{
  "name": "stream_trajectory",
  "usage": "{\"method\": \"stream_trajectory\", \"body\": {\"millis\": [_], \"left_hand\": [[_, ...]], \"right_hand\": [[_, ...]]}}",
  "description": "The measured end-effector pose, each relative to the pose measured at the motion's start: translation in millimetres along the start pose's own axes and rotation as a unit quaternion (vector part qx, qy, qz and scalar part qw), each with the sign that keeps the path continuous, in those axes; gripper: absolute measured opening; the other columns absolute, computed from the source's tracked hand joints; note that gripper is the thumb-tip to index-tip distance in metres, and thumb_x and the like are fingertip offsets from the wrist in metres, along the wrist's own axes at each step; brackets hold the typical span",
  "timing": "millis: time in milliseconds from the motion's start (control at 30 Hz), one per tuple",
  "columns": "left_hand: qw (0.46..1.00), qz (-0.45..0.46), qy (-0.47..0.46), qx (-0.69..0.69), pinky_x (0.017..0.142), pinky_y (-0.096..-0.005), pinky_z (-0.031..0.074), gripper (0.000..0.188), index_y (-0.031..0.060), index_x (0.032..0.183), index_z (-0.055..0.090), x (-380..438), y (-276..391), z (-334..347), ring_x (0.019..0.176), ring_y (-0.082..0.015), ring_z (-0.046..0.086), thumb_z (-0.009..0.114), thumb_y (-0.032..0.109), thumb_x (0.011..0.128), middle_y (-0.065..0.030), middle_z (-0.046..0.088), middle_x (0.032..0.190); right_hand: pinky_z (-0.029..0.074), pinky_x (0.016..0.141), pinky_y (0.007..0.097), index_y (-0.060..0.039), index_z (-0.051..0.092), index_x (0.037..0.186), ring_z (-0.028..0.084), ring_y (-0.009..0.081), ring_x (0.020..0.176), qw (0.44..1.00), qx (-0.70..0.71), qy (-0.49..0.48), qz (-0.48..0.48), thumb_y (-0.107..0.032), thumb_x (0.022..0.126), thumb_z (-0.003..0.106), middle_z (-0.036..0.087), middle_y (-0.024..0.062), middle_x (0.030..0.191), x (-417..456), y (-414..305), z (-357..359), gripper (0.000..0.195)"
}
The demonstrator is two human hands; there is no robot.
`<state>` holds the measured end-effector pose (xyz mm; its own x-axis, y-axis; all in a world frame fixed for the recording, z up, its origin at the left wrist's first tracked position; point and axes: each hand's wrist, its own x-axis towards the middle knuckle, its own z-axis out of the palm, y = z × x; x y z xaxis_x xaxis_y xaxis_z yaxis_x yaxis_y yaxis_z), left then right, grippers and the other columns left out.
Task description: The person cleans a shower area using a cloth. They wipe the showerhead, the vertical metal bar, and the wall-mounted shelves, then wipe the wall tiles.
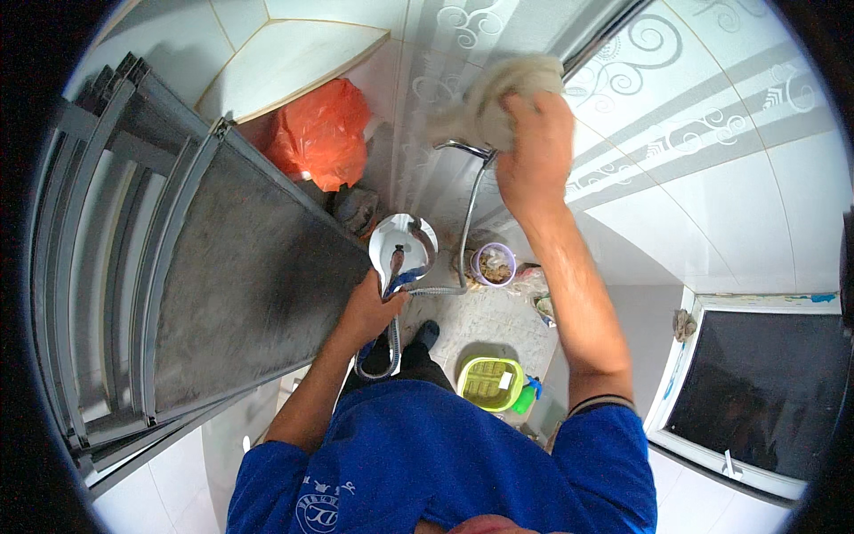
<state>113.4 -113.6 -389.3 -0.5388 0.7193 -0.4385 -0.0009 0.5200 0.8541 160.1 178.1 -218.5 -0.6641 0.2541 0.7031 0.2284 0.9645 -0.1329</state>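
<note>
My left hand (373, 307) grips the handle of a chrome shower head (403, 243), its shiny rounded back facing up. A flexible metal hose (470, 220) loops below that hand and runs up to a chrome faucet (467, 148) on the tiled wall. In my right hand (540, 150) is a pale cloth (510, 83), blurred at its left side. The cloth is just above the faucet, in front of the patterned wall tiles (640, 147), and hides part of the fixture. Whether it touches the wall I cannot tell.
Dark-framed folding door panels (253, 280) stand at left. An orange plastic bag (327, 133) sits beneath a corner shelf (287, 63). On the floor are a lilac bin (494, 264) with waste, a yellow-green basin (492, 384) and a green spray bottle (526, 398). A white-framed window (754, 394) is at right.
</note>
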Motion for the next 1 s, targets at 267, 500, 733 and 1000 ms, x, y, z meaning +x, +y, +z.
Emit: {"method": "stream_trajectory", "body": {"millis": [267,500,733,1000], "left_hand": [[0.997,-0.022,0.018,-0.066,0.102,-0.0448,0.050,0.071,-0.0057,0.145,0.043,-6.0,-73.0,-9.9,0.119,-0.0387,0.065,0.076,0.023,0.089,-0.0288,0.063,0.131],[0.992,-0.095,0.004,-0.080,0.082,-0.0395,0.057,0.064,-0.0050,0.145,0.042,-8.2,-55.3,-31.4,0.092,-0.0251,0.070,0.072,0.015,0.093,-0.0216,0.066,0.117],[0.999,-0.025,0.005,-0.038,0.076,-0.0368,0.058,0.057,-0.0059,0.141,0.045,-4.9,-31.8,-29.8,0.083,-0.0201,0.070,0.071,0.009,0.092,-0.0195,0.068,0.110],[0.998,-0.035,-0.020,-0.046,0.087,-0.0404,0.057,0.064,-0.0024,0.143,0.046,8.0,-34.1,-26.4,0.097,-0.0271,0.073,0.077,0.018,0.090,-0.0192,0.070,0.115]], "right_hand": [[0.046,0.099,0.0491,-0.0031,0.063,0.126,0.062,0.0364,0.115,0.947,-0.217,-0.233,-0.045,-0.025,0.091,0.066,0.065,0.0213,0.120,-19.1,46.7,107.4,0.042],[0.044,0.097,0.0530,-0.0041,0.065,0.113,0.060,0.0376,0.111,0.952,-0.234,-0.198,0.008,-0.022,0.082,0.075,0.062,0.0194,0.114,-12.3,31.8,150.2,0.037],[0.042,0.099,0.0520,-0.0087,0.073,0.110,0.057,0.0356,0.115,0.961,-0.164,-0.221,-0.036,-0.017,0.088,0.067,0.064,0.0159,0.116,1.1,12.6,165.4,0.024],[0.040,0.095,0.0446,-0.0119,0.080,0.106,0.060,0.0296,0.112,0.870,-0.299,-0.367,-0.140,-0.018,0.086,0.069,0.071,0.0110,0.115,24.6,1.6,172.5,0.023]]}}
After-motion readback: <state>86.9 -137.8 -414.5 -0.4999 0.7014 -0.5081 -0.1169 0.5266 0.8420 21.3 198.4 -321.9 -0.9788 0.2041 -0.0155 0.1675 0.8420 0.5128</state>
